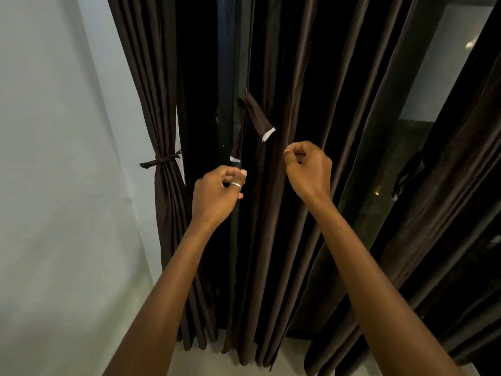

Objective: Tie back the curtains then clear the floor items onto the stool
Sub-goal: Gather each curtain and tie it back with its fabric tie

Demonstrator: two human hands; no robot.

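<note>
- Hanging straight down, the middle curtain (271, 240) runs its long axis top to bottom, its dark brown pleats unbound and its hem just reaching the pale floor (217, 362).
- At its left, against the wall (67, 158), the tied curtain (168, 213) is cinched at mid-height by a tie-back (162, 160) that lies nearly level across the upright folds, its tails pointing left and right.
- Two loose strips hang from one spot high on the middle curtain. The upper strip (259, 115) slants down to the right and the lower strip (238, 137) drops almost straight down; each ends in a white tip.
- The left hand (217, 194), with a ring (235, 185) on one finger, sits just under the lower strip's white tip, its grip curled round the curtain's left edge.
- The right hand (309, 169) is level with a pleat further right, thumb and forefinger pressed together at the fold. I cannot tell whether fabric is caught in that grip.
- Window glass (439, 63) shows between the curtains at upper right.
</note>
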